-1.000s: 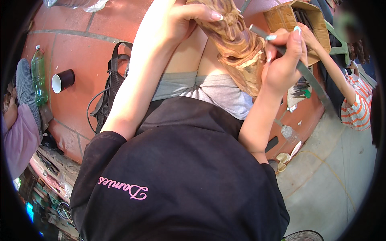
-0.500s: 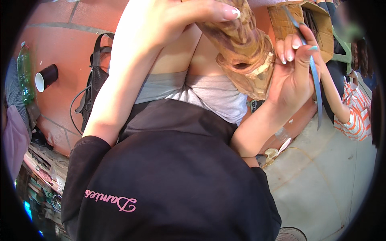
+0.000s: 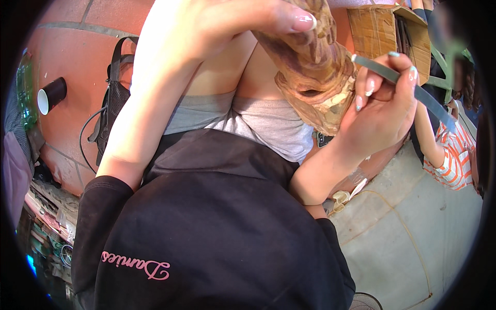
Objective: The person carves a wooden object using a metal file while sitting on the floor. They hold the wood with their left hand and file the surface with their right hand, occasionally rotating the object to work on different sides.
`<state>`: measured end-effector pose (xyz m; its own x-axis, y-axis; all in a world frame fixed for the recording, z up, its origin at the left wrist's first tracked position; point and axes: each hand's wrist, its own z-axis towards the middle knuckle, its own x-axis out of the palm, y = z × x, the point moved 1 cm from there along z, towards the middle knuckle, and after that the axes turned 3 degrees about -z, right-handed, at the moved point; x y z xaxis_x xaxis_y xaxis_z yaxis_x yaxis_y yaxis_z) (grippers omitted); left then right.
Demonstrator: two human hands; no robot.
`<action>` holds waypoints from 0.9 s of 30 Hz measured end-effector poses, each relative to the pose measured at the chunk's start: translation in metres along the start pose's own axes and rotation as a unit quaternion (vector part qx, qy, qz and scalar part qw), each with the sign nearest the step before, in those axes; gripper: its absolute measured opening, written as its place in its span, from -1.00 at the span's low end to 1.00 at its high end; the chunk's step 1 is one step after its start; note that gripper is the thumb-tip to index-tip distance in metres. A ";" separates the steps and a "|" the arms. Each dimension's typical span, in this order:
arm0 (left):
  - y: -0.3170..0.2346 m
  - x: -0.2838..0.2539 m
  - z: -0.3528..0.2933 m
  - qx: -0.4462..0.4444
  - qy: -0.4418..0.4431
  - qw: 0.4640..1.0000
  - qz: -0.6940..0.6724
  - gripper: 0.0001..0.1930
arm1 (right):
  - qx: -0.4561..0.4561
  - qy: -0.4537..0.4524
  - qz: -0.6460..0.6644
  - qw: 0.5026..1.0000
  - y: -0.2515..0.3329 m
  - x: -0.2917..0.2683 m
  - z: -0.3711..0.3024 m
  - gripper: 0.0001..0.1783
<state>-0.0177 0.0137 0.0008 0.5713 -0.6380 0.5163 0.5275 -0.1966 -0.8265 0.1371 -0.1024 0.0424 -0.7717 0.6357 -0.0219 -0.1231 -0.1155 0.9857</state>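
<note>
My left hand [image 3: 227, 23] is wrapped round a brown wood carving [image 3: 315, 77], its thumb lying across the top part. The carving has swirling grain, a knobbly upper end and a dark hollow near its paler, rough lower end. Close to that end, my right hand [image 3: 387, 98] pinches a thin, flat grey-blue strip [image 3: 434, 106] between thumb and fingers. One tip of the strip points at the carving's right side; the other slants down to the right. Its curled fingers are beside the carving, and whether they touch it I cannot tell. My left fingertips are hidden.
A cardboard box [image 3: 374, 33] with dark sticks stands beyond my right hand. Another person's striped sleeve [image 3: 452, 160] is at the right. To the left are a black cup [image 3: 53, 96] lying on its side, a green bottle [image 3: 26, 93] and a black mesh bag [image 3: 111, 98].
My right hand has turned the strip from nearly upright to a slant, its upper tip now beside the carving. The left hand keeps its hold on the carving.
</note>
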 end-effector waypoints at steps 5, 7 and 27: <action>0.001 0.000 -0.002 0.002 -0.005 1.000 0.000 -0.29 | -0.017 0.055 -0.064 0.996 0.002 0.004 0.000 -0.71; 0.001 0.000 -0.003 0.002 -0.006 1.000 -0.002 -0.29 | -0.039 0.072 -0.095 0.992 0.002 0.008 0.001 -0.68; 0.003 -0.001 -0.001 0.001 -0.018 1.000 -0.019 -0.31 | -0.046 0.105 -0.141 0.983 0.005 0.022 0.001 -0.61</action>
<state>-0.0177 0.0130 -0.0022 0.5730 -0.6031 0.5550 0.5502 -0.2188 -0.8059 0.1203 -0.0886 0.0466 -0.8090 0.4820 -0.3364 -0.4001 -0.0323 0.9159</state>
